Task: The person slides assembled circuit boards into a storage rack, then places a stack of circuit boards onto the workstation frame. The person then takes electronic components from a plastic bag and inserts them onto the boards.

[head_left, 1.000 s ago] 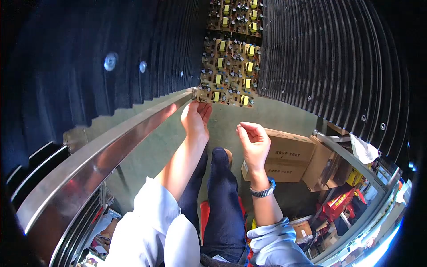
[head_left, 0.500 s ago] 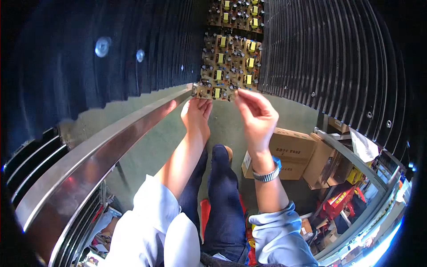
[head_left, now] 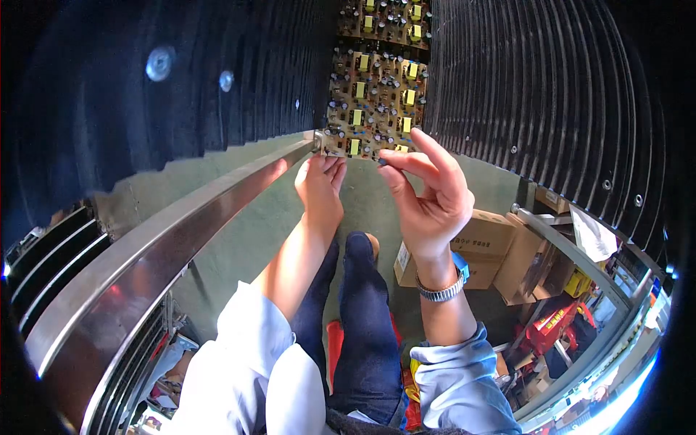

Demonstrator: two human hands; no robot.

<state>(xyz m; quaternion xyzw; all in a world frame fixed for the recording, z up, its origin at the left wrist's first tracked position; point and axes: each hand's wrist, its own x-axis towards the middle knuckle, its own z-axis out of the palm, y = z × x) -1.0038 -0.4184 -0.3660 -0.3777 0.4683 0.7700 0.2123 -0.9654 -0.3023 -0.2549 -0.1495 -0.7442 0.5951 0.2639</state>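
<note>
Two boards [head_left: 372, 109] | left hand [head_left: 319, 192]: grip unclear | right hand [head_left: 435, 196]: pinching dark piece [head_left: 383, 162] | carton [head_left: 487, 230] print illegible

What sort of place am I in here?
Probably an electronics workshop or factory: circuit boards crowded with components sit between black ridged panels, with a metal rail to the left and a cardboard box below.

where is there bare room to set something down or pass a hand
Bare floor shows between the left hand and right hand, and between the metal rail and left forearm. Crowded: the circuit board, packed with components, and past the right hand, where cardboard boxes stand.
</note>
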